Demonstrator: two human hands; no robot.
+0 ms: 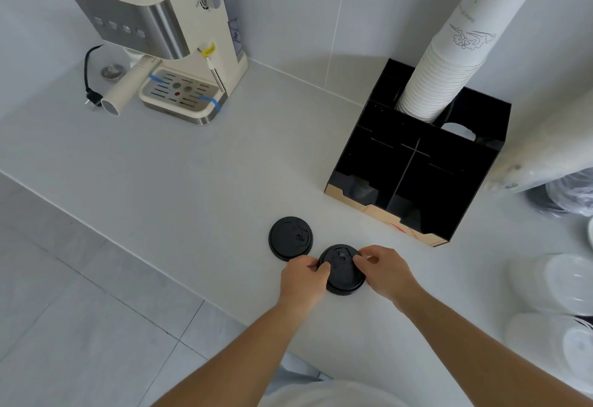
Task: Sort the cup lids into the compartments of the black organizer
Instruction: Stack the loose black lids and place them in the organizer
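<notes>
Two black cup lids lie on the white counter in front of the black organizer [417, 162]. My left hand [303, 278] and my right hand [383, 267] both grip the nearer black lid [341, 273], or a small stack of lids, from either side. The other black lid [290, 239] lies flat just to the left, untouched. The organizer stands at the right with dark front compartments and a tall stack of white paper cups [449, 53] rising from a rear compartment.
A cream espresso machine [167, 37] stands at the back left with a black plug cord beside it. Clear and white plastic lids [558, 281] sit at the right edge, with plastic bags [545, 162] behind them. The counter edge runs diagonally at the left.
</notes>
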